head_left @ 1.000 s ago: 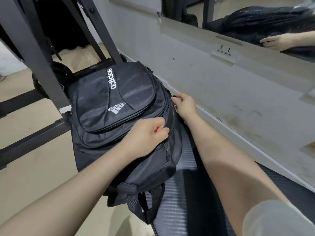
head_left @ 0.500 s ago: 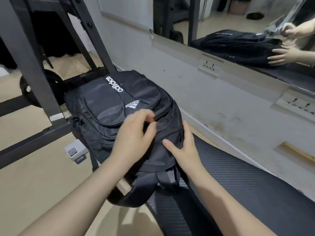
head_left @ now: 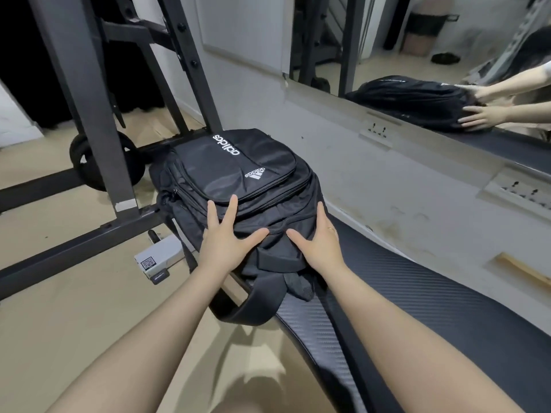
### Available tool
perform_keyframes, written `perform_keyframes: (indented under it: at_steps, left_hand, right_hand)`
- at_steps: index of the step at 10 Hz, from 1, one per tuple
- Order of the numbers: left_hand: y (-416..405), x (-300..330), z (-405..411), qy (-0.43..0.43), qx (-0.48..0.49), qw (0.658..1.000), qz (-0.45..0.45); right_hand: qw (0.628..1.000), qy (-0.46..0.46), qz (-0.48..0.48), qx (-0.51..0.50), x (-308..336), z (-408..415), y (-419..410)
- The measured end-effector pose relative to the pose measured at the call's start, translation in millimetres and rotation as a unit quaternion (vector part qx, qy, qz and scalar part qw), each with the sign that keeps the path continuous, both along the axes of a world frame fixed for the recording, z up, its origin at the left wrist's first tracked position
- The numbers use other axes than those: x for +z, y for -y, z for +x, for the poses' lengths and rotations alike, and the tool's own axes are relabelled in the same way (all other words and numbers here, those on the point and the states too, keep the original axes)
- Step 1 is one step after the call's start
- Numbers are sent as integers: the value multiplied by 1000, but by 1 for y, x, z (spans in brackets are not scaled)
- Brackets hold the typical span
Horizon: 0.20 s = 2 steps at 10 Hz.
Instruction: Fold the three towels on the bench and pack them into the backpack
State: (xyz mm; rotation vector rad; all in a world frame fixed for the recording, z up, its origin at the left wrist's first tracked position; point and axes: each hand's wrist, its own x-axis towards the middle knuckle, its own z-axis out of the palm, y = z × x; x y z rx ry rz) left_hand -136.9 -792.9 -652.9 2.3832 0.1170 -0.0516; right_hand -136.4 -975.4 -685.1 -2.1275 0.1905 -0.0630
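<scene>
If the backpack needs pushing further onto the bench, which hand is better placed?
Probably the left hand: it lies flat on the backpack at the side overhanging the bench.

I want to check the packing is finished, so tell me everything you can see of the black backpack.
The black backpack lies flat, front side up, on the far end of the padded bench. It looks like woven synthetic fabric, with white adidas lettering and logo on its front pocket. The zips in view look closed; no towel shows. A shoulder strap hangs off the near end. The left hand and right hand press flat on it.
</scene>
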Motion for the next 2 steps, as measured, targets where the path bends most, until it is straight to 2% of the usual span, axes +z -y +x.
perform_keyframes:
  at_steps: [1,2]
  left_hand:
    - [-13,1,-12,8,7,993,117]
    - [-13,12,-30,106,-7,985,138]
  right_hand:
    - [999,10,-49,1,10,-23,11]
    - [986,55,-160,-1,25,-48,20]
